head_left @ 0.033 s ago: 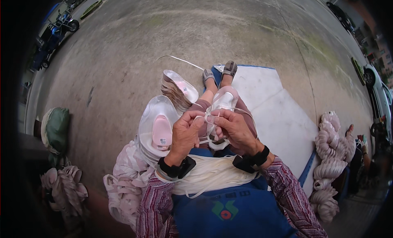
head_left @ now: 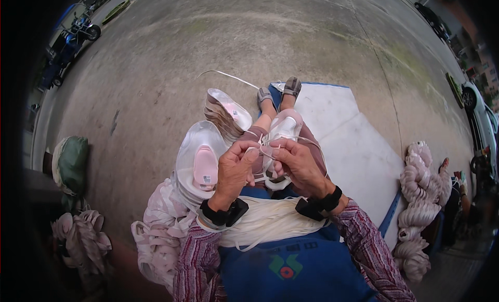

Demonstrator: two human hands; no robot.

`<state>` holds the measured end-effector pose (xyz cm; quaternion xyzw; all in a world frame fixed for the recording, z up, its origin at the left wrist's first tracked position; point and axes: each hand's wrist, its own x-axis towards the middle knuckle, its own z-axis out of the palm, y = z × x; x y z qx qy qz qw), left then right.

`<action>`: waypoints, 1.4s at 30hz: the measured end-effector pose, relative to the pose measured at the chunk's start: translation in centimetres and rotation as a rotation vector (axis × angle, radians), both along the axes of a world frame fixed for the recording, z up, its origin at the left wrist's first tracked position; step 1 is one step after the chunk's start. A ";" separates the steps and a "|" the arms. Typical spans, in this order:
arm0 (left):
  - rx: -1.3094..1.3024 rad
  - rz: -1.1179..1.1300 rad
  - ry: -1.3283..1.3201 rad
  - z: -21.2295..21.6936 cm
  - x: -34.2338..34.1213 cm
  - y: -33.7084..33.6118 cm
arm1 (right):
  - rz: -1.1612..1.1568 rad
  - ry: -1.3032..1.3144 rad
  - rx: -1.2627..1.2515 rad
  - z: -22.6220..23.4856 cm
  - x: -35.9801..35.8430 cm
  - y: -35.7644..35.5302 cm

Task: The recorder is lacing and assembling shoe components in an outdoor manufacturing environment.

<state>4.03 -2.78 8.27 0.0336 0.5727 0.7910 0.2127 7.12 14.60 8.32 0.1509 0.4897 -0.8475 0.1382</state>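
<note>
Above my lap, my left hand [head_left: 237, 164] pinches a thin white shoelace [head_left: 267, 153], with thumb and forefinger pressed together. My right hand [head_left: 300, 164] pinches the lace a short way across, and a loop of it spans the gap between my fingertips. Beneath my hands, a white and pale pink shoe upper [head_left: 287, 126] lies across my thighs, partly hidden by them. A strand of lace arcs from the upper past my right hand. Closer to my body, a thick bundle of cream laces [head_left: 275, 219] rests on my blue apron [head_left: 312, 265].
Left of my legs stand stacked white and pink shoe parts [head_left: 207, 167] and another stack [head_left: 228, 109]. Bundled pieces [head_left: 418, 198] lie at right beside a white sheet [head_left: 343, 130]. A green sack [head_left: 73, 164] is far left; a three-wheeler [head_left: 70, 44] and car [head_left: 478, 115] are farther off.
The lace loop between my fingertips has shifted slightly. Both hands keep their pinch in nearly the same place.
</note>
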 end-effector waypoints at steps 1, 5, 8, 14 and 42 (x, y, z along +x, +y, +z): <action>-0.001 0.001 0.000 -0.1 0.1 -0.2 | 0.001 0.000 -0.001 0.0 0.2 0.0; -0.197 -0.048 0.027 -0.6 0.4 -1.7 | -0.042 0.032 -0.035 0.7 1.0 1.1; -0.125 -0.019 0.003 -0.1 0.3 -3.0 | -0.020 0.074 -0.074 1.9 1.3 1.7; 0.050 -0.046 -0.074 1.2 0.7 -1.9 | 0.239 0.098 0.140 0.9 1.3 0.0; -0.074 -0.354 0.301 1.9 2.6 -0.3 | 0.383 -0.020 -0.381 -1.3 1.8 0.4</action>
